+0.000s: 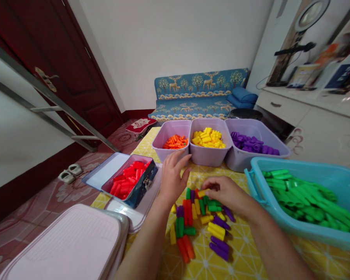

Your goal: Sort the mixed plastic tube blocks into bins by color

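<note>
Several plastic pieces in red, green, yellow and purple (188,212) lie in a loose pile on the yellow patterned tablecloth (239,256). Above the pile's left side, my left hand (175,175) is raised with its fingers apart and nothing in them. At the pile's upper edge, my right hand (221,190) pinches a yellow piece (202,193) between thumb and fingers. Behind the hands stand three lilac bins holding orange pieces (176,142), yellow pieces (209,138) and purple pieces (252,144).
A turquoise bin (252,186) of green pieces stands at the right. To the left are an open box (140,194) of red pieces and a pink lid (67,245). A blue sofa (192,111) is behind the table, a white cabinet (317,128) at the right.
</note>
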Available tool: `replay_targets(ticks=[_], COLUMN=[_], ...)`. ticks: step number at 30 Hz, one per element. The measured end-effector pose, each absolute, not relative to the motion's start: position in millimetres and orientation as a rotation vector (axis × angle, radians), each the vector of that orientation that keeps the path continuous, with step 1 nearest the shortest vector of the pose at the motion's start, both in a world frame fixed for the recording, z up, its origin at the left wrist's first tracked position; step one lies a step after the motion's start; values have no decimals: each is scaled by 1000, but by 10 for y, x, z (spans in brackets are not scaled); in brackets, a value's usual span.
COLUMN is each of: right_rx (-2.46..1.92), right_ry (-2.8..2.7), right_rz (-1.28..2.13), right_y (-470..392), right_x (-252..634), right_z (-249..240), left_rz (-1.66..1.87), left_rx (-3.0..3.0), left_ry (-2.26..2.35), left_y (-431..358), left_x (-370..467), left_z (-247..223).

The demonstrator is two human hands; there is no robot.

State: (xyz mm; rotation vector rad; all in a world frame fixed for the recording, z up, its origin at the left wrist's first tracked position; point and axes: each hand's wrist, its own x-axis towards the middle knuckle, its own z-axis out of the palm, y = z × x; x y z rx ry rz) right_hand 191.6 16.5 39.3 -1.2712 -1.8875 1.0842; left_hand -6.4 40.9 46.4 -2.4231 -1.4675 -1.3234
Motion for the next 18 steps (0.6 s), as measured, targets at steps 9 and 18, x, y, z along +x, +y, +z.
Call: replay_targets(ticks=[9,18], right_rx=[-1102,-1288], right_ry=[-1362,-1529], right_rz=[847,684], right_y=[162,222], right_x=[1870,1928], right_z=[583,500], left_rz=[-898,-817], left_rx=[-2522,-2663], left_ry=[-1482,-1521], left_y=[502,348], left_x=[-139,-151], left_z=[423,634])
